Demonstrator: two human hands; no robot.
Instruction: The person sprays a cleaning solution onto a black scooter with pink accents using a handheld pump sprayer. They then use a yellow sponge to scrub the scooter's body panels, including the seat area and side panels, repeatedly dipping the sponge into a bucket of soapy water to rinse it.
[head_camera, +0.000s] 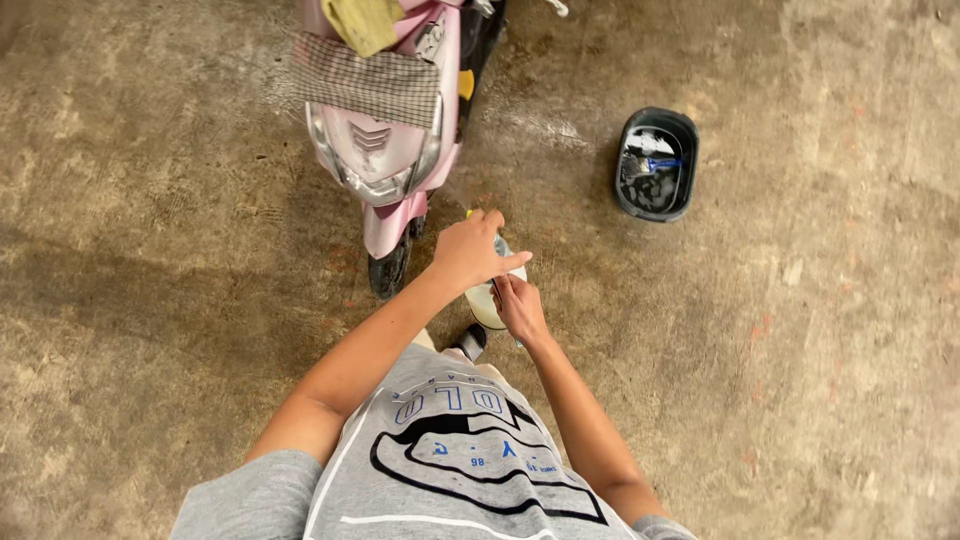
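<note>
My left hand grips the top of a pale spray bottle, where a bit of yellow shows at the nozzle. My right hand holds the bottle's side from below. Both hands are in front of my chest, just right of the front wheel of a pink scooter. Most of the bottle is hidden behind my hands.
A checked cloth and a yellow cloth lie over the scooter's front. A dark rectangular tub with soapy water and a blue-handled brush stands on the concrete floor to the right. My foot shows below my hands.
</note>
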